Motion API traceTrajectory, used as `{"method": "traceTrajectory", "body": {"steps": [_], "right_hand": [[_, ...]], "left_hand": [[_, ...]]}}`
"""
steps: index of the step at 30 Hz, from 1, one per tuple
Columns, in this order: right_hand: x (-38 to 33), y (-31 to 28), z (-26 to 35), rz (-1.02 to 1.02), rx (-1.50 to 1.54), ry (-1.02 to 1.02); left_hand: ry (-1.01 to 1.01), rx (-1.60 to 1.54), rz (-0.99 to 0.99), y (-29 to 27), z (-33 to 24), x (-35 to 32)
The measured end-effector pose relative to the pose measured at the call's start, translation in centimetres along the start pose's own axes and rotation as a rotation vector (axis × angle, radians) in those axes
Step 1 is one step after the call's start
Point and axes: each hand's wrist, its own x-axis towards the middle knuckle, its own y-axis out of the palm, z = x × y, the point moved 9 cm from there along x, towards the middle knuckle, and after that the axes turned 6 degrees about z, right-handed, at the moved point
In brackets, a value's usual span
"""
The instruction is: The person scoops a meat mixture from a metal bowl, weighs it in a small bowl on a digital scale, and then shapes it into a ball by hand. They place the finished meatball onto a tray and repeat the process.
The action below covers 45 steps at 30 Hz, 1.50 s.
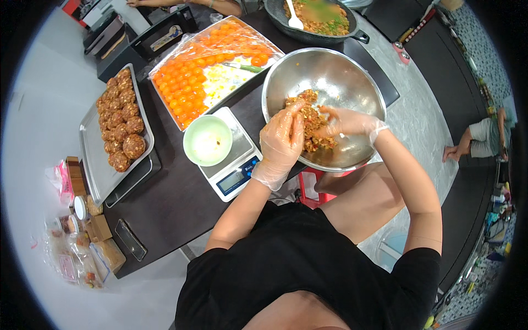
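A large steel mixing bowl (341,71) sits on the dark table and holds a reddish-brown chopped filling mixture (314,124). My left hand (280,144), in a thin clear glove, reaches over the bowl's near rim and presses against the mixture. From the right, my gloved right hand (347,122) has its fingers dug into the same mixture. Both hands gather the filling between them.
A digital scale (234,165) carries a pale green bowl (208,140). A metal tray (93,159) holds several browned balls (121,124). A wrapped tray of orange yolks (212,60) lies behind. A dark pan of filling (319,22) sits at the far edge. Another person's arm (181,4) shows at the top.
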Motion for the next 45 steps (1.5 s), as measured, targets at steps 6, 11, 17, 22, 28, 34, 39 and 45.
{"method": "traceTrajectory", "body": {"steps": [6, 11, 17, 22, 28, 34, 39, 45], "right_hand": [[5.6, -6.2, -0.6, -0.351, -0.311, -0.262], [9.9, -3.1, 2.0, -0.105, -0.340, -0.406], [9.9, -0.2, 0.3, 0.102, -0.066, -0.251], [4.5, -1.9, -1.1, 0.063, -0.195, -0.109], [0.3, 1.3, -1.4, -0.135, -0.327, -0.301], [1.9, 3.2, -1.9, -0.047, -0.410, -0.027], [0.2, 0.9, -3.5, -0.035, -0.115, 0.139], [-2.9, -3.2, -2.5, -0.158, 0.144, 0.038]], "left_hand": [[0.058, -0.024, -0.087, -0.2, -0.7, 0.3], [0.076, -0.014, -0.094, -0.3, -0.7, 0.4], [0.054, 0.020, -0.102, -0.2, -0.6, 0.3], [0.042, 0.015, -0.092, -0.2, -0.3, 0.1], [0.031, 0.025, -0.076, 0.3, -0.6, 0.2], [0.070, 0.063, -0.108, 0.3, -0.5, 0.4], [0.045, 0.058, -0.038, 0.8, -0.6, 0.6], [0.155, 0.152, 0.378, 4.3, -3.5, 2.5]]}}
